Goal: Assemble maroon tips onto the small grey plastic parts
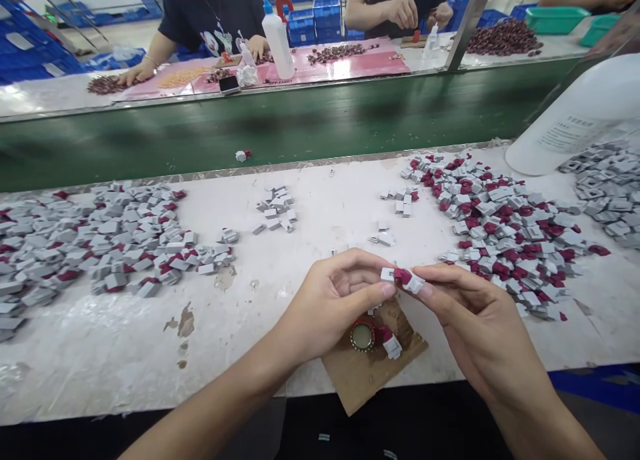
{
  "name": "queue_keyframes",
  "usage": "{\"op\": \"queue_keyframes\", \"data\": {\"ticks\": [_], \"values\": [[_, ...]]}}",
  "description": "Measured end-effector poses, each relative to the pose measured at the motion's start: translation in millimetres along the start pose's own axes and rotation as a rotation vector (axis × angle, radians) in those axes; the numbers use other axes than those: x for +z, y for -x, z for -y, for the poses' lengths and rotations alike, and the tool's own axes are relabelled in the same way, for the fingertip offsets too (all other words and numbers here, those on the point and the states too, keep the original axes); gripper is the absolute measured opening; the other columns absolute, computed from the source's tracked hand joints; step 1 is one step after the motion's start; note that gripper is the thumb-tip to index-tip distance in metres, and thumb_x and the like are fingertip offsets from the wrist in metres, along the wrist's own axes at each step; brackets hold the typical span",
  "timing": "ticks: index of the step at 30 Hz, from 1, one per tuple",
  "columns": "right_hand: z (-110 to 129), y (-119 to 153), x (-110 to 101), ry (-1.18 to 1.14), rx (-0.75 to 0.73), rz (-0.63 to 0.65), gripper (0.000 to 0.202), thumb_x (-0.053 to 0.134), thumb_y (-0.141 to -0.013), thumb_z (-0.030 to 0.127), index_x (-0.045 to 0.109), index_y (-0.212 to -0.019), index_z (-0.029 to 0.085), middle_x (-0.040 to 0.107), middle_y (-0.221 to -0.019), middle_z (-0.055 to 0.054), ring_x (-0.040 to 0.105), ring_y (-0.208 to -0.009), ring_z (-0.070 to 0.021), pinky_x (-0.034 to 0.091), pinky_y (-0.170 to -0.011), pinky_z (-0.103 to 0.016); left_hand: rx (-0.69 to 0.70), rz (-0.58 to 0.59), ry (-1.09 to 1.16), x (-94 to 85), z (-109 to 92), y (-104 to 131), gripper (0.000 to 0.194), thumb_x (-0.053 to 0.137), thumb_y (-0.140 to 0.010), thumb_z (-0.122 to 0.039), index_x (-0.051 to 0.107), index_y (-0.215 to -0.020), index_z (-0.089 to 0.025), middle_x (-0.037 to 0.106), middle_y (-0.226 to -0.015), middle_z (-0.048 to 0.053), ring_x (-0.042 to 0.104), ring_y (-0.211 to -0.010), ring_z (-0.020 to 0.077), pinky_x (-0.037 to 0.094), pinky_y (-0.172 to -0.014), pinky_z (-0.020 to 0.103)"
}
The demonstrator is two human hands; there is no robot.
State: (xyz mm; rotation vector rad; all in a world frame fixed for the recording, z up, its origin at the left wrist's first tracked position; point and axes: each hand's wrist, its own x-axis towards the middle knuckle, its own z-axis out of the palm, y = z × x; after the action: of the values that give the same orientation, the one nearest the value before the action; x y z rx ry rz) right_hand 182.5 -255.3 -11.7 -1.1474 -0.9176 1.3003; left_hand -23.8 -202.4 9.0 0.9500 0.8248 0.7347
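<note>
My left hand (333, 300) pinches a small light grey block (387, 274) between thumb and fingers. Against that block's right side sits a dark red and grey piece (406, 279), which my right hand (473, 307) grips at its grey end. Both hands are raised over a brown cardboard piece (357, 380) near the table's front edge. On the cardboard are a bottle cap (362, 337) holding something pale and another red and grey piece (391, 343). Some small grey bits show partly behind my left thumb.
Piles of grey and red parts lie left (120, 233) and right (510, 227). Small grey blocks (277, 210) sit mid-table. A white bottle (570, 120) leans at right. Beyond a green conveyor belt (200, 143), other people's hands work at a pink-covered table (335, 67).
</note>
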Motion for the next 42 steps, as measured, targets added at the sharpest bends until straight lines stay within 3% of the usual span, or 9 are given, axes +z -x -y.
{"op": "queue_keyframes", "data": {"ticks": [9, 13, 17, 21, 25, 29, 34, 37, 42], "values": [[13.8, -4.5, 4.6, 0.156, -0.055, 0.172, 0.01, 0.085, -0.102, 0.029, 0.092, -0.108, 0.033, 0.088, -0.11, -0.004, 0.085, -0.102, -0.0216, 0.072, -0.085, -0.026, 0.136, -0.04, -0.281, 1.5, -6.2, 8.4, 0.009, 0.085, -0.098, -0.021, 0.083, -0.107, -0.022, 0.085, -0.104, 0.003, 0.082, -0.098, 0.0188, 0.066, -0.088, 0.028], [24.0, -31.6, 5.3, 0.376, -0.062, 0.239, 0.012, 0.082, -0.102, 0.033, 0.09, -0.109, 0.029, 0.088, -0.114, -0.007, 0.085, -0.105, -0.0268, 0.073, -0.091, -0.038, 0.178, -0.108, -0.677, -11.5, -26.8, 7.3, 0.007, 0.08, -0.1, -0.029, 0.081, -0.106, -0.025, 0.084, -0.102, 0.002, 0.08, -0.095, 0.0217, 0.064, -0.086, 0.034], [33.0, -95.9, -10.0, 1.036, -0.335, 0.009, 0.04, 0.061, -0.102, 0.007, 0.083, -0.133, 0.022, 0.083, -0.135, -0.012, 0.08, -0.118, -0.0305, 0.069, -0.1, -0.049, 0.244, -0.453, -1.111, -58.3, -54.1, 6.3, 0.021, 0.074, -0.101, -0.044, 0.082, -0.109, -0.026, 0.084, -0.114, 0.005, 0.076, -0.105, 0.0273, 0.061, -0.091, 0.043], [34.9, -160.1, -29.0, 1.456, -0.449, 0.165, 0.054, 0.048, -0.097, -0.003, 0.081, -0.134, 0.018, 0.078, -0.147, -0.012, 0.07, -0.136, -0.0345, 0.062, -0.108, -0.05, 0.118, -0.859, -1.251, -123.3, -77.8, 14.9, 0.03, 0.068, -0.1, -0.052, 0.077, -0.106, -0.024, 0.084, -0.112, 0.003, 0.076, -0.111, 0.0331, 0.059, -0.085, 0.042], [26.9, -182.4, -37.0, 1.5, -0.425, 0.202, 0.042, 0.055, -0.094, 0.005, 0.086, -0.119, 0.019, 0.084, -0.129, -0.015, 0.076, -0.119, -0.0366, 0.063, -0.087, -0.046, 0.015, -0.985, -1.293, -173.3, -86.0, 30.0, 0.035, 0.062, -0.099, -0.057, 0.073, -0.096, -0.024, 0.082, -0.09, 0.001, 0.08, -0.097, 0.0357, 0.057, -0.071, 0.041], [21.1, -175.2, -43.4, 1.543, -0.415, 0.185, 0.023, 0.062, -0.096, 0.022, 0.083, -0.104, 0.019, 0.081, -0.114, -0.017, 0.077, -0.097, -0.0359, 0.056, -0.072, -0.044, -0.059, -1.033, -1.346, -199.7, -83.3, 35.8, 0.031, 0.066, -0.087, -0.053, 0.074, -0.083, -0.024, 0.083, -0.085, 0.01, 0.081, -0.099, 0.0422, 0.053, -0.075, 0.052], [30.9, -151.7, -49.1, 1.536, -0.425, 0.173, 0.019, 0.067, -0.097, 0.038, 0.074, -0.098, 0.02, 0.077, -0.103, -0.016, 0.074, -0.087, -0.0331, 0.054, -0.068, -0.041, -0.03, -1.054, -1.434, -189.5, -81.6, 25.6, 0.042, 0.059, -0.091, -0.054, 0.075, -0.103, -0.017, 0.082, -0.107, 0.017, 0.058, -0.142, 0.0588, 0.041, -0.103, 0.074], [36.2, -128.9, -47.2, 1.353, -0.398, 0.108, 0.022, 0.065, -0.098, 0.045, 0.068, -0.099, 0.024, 0.077, -0.089, -0.012, 0.074, -0.076, -0.0314, 0.053, -0.063, -0.04, 0.032, -0.909, -1.465, -159.3, -72.0, 16.2, 0.041, 0.063, -0.096, -0.048, 0.076, -0.118, -0.016, 0.078, -0.126, 0.021, 0.064, -0.132, 0.0496, 0.043, -0.113, 0.071], [27.9, -85.1, -45.8, 1.104, -0.313, 0.079, 0.03, 0.066, -0.096, 0.057, 0.073, -0.096, 0.028, 0.076, -0.083, -0.009, 0.072, -0.065, -0.0297, 0.052, -0.054, -0.039, 0.099, -0.654, -1.583, -112.7, -43.0, 2.6, 0.028, 0.063, -0.101, -0.04, 0.078, -0.118, -0.024, 0.075, -0.126, 0.015, 0.059, -0.128, 0.0436, 0.044, -0.113, 0.064]]}}
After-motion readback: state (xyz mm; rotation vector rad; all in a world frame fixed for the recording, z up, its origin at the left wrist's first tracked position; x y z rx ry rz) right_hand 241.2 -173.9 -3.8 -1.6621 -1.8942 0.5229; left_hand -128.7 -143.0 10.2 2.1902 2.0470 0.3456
